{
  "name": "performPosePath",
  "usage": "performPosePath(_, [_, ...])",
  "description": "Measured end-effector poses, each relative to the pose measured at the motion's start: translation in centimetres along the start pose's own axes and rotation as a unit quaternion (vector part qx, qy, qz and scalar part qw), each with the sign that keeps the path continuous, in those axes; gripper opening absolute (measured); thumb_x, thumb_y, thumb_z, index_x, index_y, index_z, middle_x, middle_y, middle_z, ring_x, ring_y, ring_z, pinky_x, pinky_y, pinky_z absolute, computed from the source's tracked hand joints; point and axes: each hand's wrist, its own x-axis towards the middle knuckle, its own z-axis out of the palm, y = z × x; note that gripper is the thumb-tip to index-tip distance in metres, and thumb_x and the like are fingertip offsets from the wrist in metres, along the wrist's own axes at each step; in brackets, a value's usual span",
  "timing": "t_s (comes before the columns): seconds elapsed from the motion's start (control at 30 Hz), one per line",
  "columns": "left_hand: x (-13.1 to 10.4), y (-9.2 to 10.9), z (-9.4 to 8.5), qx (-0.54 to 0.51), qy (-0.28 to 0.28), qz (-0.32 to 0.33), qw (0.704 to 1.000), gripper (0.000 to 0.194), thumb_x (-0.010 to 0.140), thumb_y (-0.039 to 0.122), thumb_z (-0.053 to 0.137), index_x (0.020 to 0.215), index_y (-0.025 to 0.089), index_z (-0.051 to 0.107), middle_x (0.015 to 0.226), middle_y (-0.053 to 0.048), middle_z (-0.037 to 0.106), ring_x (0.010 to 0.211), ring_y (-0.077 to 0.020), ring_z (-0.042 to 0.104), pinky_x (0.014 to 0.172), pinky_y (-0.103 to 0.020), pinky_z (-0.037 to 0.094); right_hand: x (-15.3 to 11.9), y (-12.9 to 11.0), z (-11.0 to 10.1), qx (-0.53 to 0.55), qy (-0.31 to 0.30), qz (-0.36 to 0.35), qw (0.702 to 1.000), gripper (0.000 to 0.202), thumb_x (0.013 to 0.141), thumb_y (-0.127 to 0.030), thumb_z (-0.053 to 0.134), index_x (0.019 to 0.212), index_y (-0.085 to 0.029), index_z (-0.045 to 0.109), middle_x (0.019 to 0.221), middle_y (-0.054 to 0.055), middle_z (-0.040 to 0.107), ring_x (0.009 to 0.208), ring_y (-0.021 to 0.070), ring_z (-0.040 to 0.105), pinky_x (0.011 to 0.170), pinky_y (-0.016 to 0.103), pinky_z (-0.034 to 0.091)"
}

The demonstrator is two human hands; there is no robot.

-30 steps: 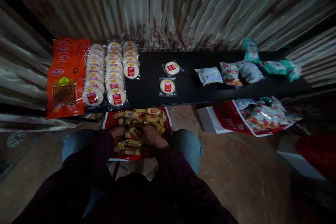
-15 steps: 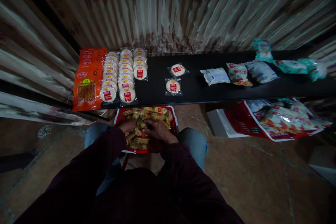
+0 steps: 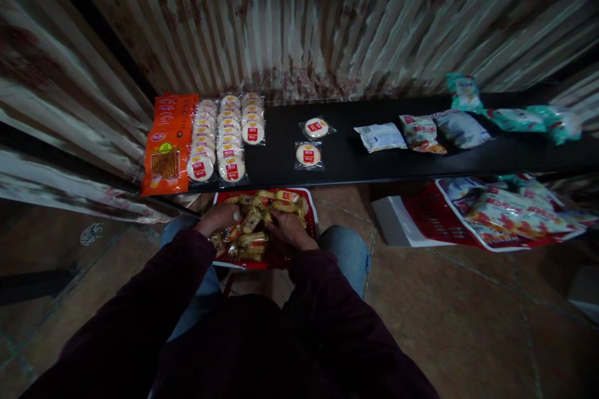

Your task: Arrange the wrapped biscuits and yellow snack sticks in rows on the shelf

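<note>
From here I see both hands down in the red basket [image 3: 314, 215] between the person's knees, among gold-wrapped snacks [image 3: 253, 219]. The left hand [image 3: 219, 218] lies over the basket's left side, fingers loosely spread; the right hand [image 3: 289, 229] touches the snacks, fingers curved. I can't tell whether either grips one. Beyond, the black shelf [image 3: 281, 131] carries rows of round crackers [image 3: 232, 168] beside orange packets [image 3: 165, 162].

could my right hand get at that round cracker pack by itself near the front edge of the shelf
Probably yes: nothing lies on top of the round cracker pack, though the right hand is below the shelf.
</note>
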Motion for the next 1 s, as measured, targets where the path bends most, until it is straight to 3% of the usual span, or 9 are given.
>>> performPosePath(0.13, [0.1, -1.3, 0.3, -0.019, 0.029, -0.007, 0.999, 0.031, 0.081, 0.040, 0.056, 0.105, 0.022, 0.065, 0.109, -0.008, 0.069, 0.099, -0.0219, 0.065, 0.081, -0.028, 0.048, 0.0, 0.0, 0.3, 0.008, 0.004, -0.007, 1.000, 0.046, 0.090, -0.037, 0.051, 0.132, -0.017, 0.051, 0.121, 0.012, 0.065, 0.106, 0.0236, 0.062, 0.090, 0.031, 0.044])
performPosePath(0.33, [-0.7, -1.0, 0.3, -0.068, 0.071, -0.019, 0.995, 0.026, 0.079, 0.034, 0.059, 0.102, 0.023, 0.065, 0.107, -0.004, 0.070, 0.095, -0.0180, 0.065, 0.080, -0.024, 0.046, -1.4, -1.8, 1.4, 0.025, 0.108, -0.045, 0.993, 0.057, 0.089, -0.039, 0.051, 0.141, -0.016, 0.042, 0.138, 0.014, 0.049, 0.128, 0.0250, 0.044, 0.108, 0.036, 0.033])
performPosePath(0.57, [-3.5, 0.3, -1.6, -0.030, 0.113, -0.042, 0.992, 0.030, 0.082, 0.036, 0.058, 0.109, 0.025, 0.064, 0.103, -0.005, 0.071, 0.097, -0.0220, 0.065, 0.081, -0.028, 0.047, -2.1, -4.0, 4.0, 0.017, 0.075, -0.079, 0.994, 0.070, 0.085, -0.039, 0.057, 0.147, -0.018, 0.032, 0.153, 0.017, 0.028, 0.139, 0.0317, 0.027, 0.110, 0.048, 0.027])
performPosePath(0.7, [-3.8, 0.9, -1.3, -0.007, 0.127, -0.044, 0.991, 0.033, 0.085, 0.033, 0.054, 0.114, 0.022, 0.062, 0.109, -0.009, 0.070, 0.101, -0.0230, 0.065, 0.085, -0.030, 0.047, -1.1, -5.1, 5.4, 0.007, 0.060, -0.117, 0.991, 0.077, 0.085, -0.039, 0.056, 0.150, -0.015, 0.022, 0.157, 0.015, 0.020, 0.142, 0.0316, 0.022, 0.112, 0.048, 0.025])
performPosePath(0.8, [-3.3, 1.2, 0.0, 0.007, 0.126, -0.066, 0.990, 0.039, 0.085, 0.028, 0.052, 0.121, 0.016, 0.057, 0.114, -0.015, 0.067, 0.106, -0.0247, 0.063, 0.089, -0.032, 0.047, -0.1, -5.8, 6.6, -0.016, 0.017, -0.097, 0.995, 0.062, 0.088, -0.034, 0.051, 0.145, -0.019, 0.035, 0.157, 0.010, 0.022, 0.142, 0.0351, 0.020, 0.111, 0.054, 0.025])
performPosePath(0.93, [-2.0, 1.1, 2.4, -0.001, 0.040, -0.078, 0.996, 0.035, 0.083, 0.023, 0.053, 0.116, 0.013, 0.060, 0.114, -0.017, 0.067, 0.108, -0.0246, 0.063, 0.090, -0.032, 0.046, 0.3, -6.0, 7.5, -0.026, 0.002, -0.085, 0.996, 0.043, 0.089, -0.031, 0.049, 0.131, -0.021, 0.054, 0.155, 0.006, 0.030, 0.142, 0.0383, 0.016, 0.108, 0.058, 0.028])
performPosePath(1.0, [-1.2, 1.0, 3.3, -0.004, 0.023, -0.076, 0.997, 0.031, 0.081, 0.018, 0.054, 0.110, 0.012, 0.063, 0.114, -0.018, 0.068, 0.107, -0.0243, 0.063, 0.089, -0.030, 0.047, 0.0, -6.0, 7.2, -0.013, -0.006, -0.110, 0.994, 0.037, 0.086, -0.029, 0.054, 0.122, -0.021, 0.060, 0.148, 0.007, 0.042, 0.140, 0.0357, 0.025, 0.106, 0.054, 0.033])
